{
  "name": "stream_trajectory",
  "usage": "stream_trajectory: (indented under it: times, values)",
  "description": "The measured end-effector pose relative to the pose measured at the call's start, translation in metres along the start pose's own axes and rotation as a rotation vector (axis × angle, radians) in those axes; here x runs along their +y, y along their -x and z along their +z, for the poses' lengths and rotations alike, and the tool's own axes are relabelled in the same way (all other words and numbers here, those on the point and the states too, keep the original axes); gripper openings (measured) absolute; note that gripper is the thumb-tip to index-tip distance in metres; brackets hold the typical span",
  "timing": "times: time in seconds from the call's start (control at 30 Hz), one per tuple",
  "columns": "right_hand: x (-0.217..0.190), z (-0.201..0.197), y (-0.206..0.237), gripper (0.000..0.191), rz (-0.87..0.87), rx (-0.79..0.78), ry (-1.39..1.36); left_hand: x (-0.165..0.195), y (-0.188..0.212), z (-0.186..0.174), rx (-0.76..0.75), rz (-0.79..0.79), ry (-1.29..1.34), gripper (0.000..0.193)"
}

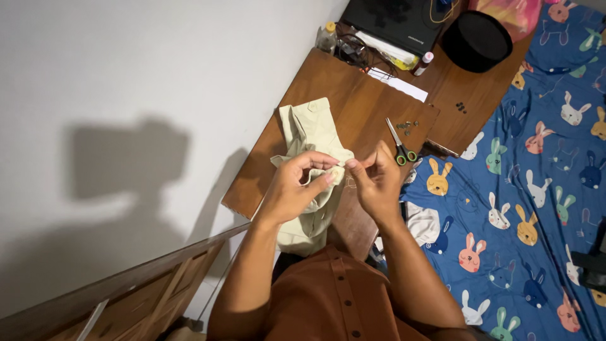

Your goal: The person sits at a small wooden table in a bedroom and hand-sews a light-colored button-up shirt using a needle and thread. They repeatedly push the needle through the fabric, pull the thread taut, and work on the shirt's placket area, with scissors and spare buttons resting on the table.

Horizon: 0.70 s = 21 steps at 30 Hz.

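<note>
While the head view looks straight down, we note the left hand point(295, 186) curled around a fold of the pale green garment point(312, 136), thumb and fingers pinching the cloth at its edge. Right hand point(377, 180) sits just beside it, fingertips pressed together in a pinch at the same fold; whether a needle or thread is held there, we cannot tell. Garment lies partly on the wooden table point(353, 104), its lower part hanging off the near edge toward the rust-coloured shirt point(334, 303). Green-handled scissors point(400, 146) rest on the table just right of the hands, with a few small dark buttons point(461, 107) well beyond them. Blue rabbit-print sheet point(536, 189) covers the area to the right. Black round container point(476, 39) stands at the table's far end.
</note>
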State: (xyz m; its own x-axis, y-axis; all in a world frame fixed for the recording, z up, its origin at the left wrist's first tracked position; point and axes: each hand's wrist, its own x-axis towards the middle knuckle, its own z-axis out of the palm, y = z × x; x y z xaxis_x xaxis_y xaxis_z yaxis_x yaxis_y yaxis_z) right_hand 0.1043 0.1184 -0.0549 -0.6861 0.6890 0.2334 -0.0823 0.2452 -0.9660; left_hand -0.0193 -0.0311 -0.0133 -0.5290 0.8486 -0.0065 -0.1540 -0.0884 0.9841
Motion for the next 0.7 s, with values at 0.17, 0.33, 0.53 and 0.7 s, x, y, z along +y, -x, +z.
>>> stream_trajectory:
  times: [0.17,0.33,0.53,0.7]
  values:
    - [-0.010,-0.007,-0.002,0.020,0.047,-0.013,-0.044,-0.002,0.004,-0.004,0.060,0.137,-0.281,0.012]
    - [-0.026,-0.007,0.006,0.016,-0.220,-0.019,0.412,-0.008,0.001,0.002,0.259,0.253,-0.375,0.012]
    - [-0.051,0.010,0.016,0.020,-0.509,-0.120,0.570,-0.005,0.000,0.014,0.293,0.220,-0.348,0.017]
    - [-0.076,0.008,0.012,0.026,-0.574,-0.198,0.634,-0.002,0.003,0.013,0.208,0.216,-0.400,0.031]
